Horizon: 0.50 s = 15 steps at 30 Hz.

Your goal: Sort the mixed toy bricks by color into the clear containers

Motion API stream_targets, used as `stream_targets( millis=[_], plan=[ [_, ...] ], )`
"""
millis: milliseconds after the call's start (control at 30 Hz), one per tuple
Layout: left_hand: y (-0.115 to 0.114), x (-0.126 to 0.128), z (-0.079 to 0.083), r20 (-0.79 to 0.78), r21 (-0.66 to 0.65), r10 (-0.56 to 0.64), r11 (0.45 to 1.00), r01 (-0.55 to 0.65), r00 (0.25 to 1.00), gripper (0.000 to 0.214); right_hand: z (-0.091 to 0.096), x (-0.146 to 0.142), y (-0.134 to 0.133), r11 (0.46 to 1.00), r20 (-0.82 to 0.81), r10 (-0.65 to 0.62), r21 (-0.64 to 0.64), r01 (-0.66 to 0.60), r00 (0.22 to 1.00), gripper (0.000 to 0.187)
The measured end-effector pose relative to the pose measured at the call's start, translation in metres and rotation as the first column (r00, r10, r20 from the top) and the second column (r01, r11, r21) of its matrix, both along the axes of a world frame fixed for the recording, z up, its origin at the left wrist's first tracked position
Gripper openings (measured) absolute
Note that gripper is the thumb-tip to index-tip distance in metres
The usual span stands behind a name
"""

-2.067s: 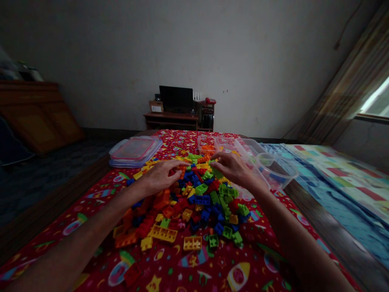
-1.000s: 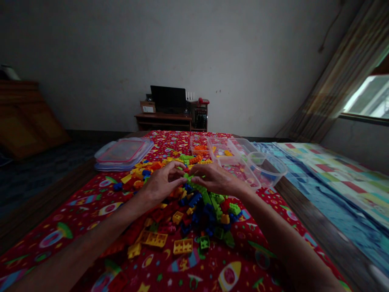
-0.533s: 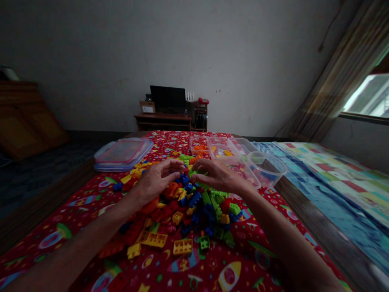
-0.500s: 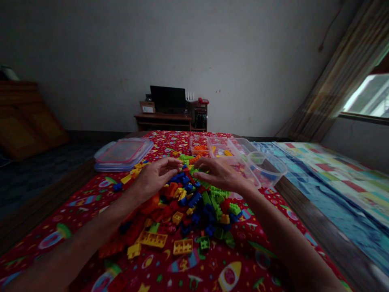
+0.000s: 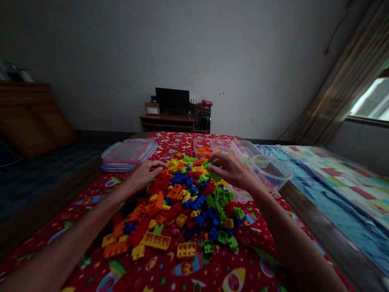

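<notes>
A pile of small plastic building bricks (image 5: 182, 202) in red, orange, yellow, green and blue lies on a red patterned cloth (image 5: 170, 271). My left hand (image 5: 142, 176) rests on the pile's far left edge, fingers stretched forward over orange and yellow bricks. At the pile's far right edge my right hand (image 5: 232, 170) has its fingers curled down onto green bricks. Whether either hand holds a brick is hidden.
Clear plastic containers (image 5: 240, 148) stand behind my right hand, one with orange bricks, and a round clear tub (image 5: 272, 172) is to their right. Stacked lids (image 5: 129, 154) lie at the back left. The table's right edge borders a blue patterned mat (image 5: 334, 202).
My hands were close together over the pile's far middle. They have moved apart, the left one to the left edge, the right one to the right edge. The camera view shifted slightly.
</notes>
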<state>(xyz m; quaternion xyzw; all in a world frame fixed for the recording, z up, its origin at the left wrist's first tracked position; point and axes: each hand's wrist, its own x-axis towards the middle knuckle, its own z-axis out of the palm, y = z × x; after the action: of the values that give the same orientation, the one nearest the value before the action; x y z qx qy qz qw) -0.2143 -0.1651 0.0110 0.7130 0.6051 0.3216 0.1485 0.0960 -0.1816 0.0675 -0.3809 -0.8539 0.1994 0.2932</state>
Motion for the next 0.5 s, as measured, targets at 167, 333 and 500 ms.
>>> stream_targets(
  millis=[167,333,500],
  plan=[
    [-0.002,0.005,-0.003,-0.08,0.007,-0.012,1.0,0.013,0.997,0.046,-0.002,0.001,0.002,1.0,-0.007,0.004,0.001,-0.004,1.0,0.023],
    [-0.003,0.011,-0.004,-0.123,0.024,-0.043,0.999,0.046,0.991,0.045,-0.003,0.0,0.003,1.0,-0.022,0.022,-0.009,-0.022,1.0,0.023],
    [-0.001,0.01,-0.005,-0.141,0.028,-0.062,0.997,0.066,0.988,0.046,-0.002,-0.002,0.001,1.0,0.001,0.014,-0.009,-0.014,1.0,0.023]
  ],
)
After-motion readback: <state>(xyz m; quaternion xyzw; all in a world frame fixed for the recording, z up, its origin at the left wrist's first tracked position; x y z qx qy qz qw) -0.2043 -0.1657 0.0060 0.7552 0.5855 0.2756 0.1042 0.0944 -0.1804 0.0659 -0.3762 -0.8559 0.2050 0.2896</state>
